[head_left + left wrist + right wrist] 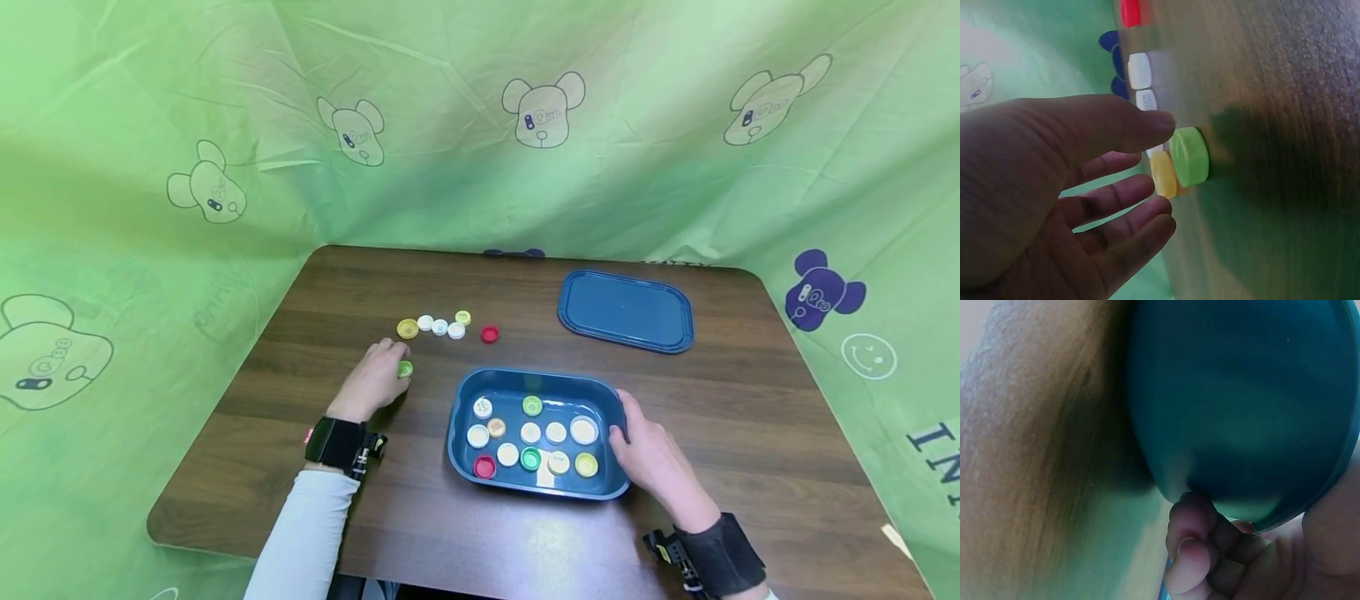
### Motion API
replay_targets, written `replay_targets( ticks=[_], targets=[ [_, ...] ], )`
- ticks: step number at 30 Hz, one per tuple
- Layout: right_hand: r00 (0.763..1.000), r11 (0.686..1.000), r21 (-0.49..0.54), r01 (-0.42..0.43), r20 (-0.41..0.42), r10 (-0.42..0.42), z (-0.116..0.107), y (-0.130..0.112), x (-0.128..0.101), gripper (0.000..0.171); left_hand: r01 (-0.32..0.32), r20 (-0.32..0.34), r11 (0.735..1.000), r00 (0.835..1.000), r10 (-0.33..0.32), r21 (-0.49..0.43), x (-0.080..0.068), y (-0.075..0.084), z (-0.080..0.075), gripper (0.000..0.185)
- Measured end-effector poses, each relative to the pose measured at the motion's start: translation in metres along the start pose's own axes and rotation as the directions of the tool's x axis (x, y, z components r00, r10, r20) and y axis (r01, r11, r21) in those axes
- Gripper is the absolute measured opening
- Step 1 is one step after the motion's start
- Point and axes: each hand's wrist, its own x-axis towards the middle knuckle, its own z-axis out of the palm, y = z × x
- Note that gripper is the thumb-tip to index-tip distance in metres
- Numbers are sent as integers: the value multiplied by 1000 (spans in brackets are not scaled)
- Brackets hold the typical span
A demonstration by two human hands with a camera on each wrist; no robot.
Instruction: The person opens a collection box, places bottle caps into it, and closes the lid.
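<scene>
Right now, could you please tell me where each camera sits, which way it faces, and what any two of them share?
Head: worn on the head, looking forward and down at the wooden table; both hands and forearms show, the blue tub of bottle caps between them.
Left wrist: beside the left hand, facing its fingertips and the green cap.
Right wrist: below the right hand, facing the tub's outer wall.
Shared: head and left wrist both show the green cap, plus loose caps beyond.

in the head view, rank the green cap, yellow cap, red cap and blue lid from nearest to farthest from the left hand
1. Green cap: at the left hand's fingertips.
2. Yellow cap: just beyond, left end of the loose row of caps.
3. Red cap: right end of that row.
4. Blue lid: far right, behind the tray.
</scene>
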Motion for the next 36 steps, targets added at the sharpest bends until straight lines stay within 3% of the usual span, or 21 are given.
replay_targets(
  ticks=[7, 25, 31, 36],
  targets=[
    [1000, 1000, 7, 1, -4, -1, 1, 2, 0, 64, 21, 35, 1000, 999, -21, -8, 9, 0, 6, 38],
    [1000, 1000, 4, 12, -14, -12, 2, 3, 1, 63, 9, 41, 1000, 999, -9, -12, 15, -4, 11, 25],
    [1000, 1000, 1, 13, -19, -13, 2, 3, 0, 62, -39, -5, 999, 999, 39, -35, 14, -3, 11, 24],
    [1000, 1000, 0, 10, -20, -10, 2, 3, 1, 63, -112, -28, 993, 993, 111, -48, 7, 20, -1, 30]
  ],
)
